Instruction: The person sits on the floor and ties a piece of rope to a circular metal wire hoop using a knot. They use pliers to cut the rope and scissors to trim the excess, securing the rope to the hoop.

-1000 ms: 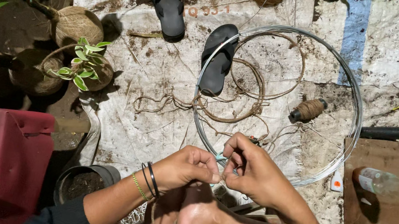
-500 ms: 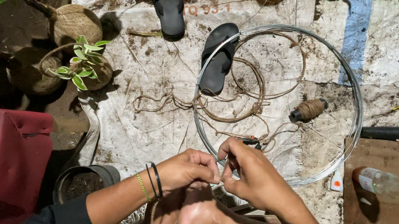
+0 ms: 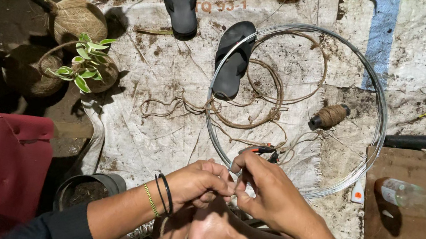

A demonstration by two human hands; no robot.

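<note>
Black pot [image 3: 92, 188] holding soil sits beside the left hand [image 3: 201, 184]

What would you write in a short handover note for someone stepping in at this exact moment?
Left hand and right hand: both pinched together at the near edge of the wire coil, above a bare foot; whatever they pinch is too small to tell.
Pliers with red handles lie just beyond the fingers.
Twine spool lies inside the coil, loose fibre rings beside it.
No finished piece shows at the hands.
</note>
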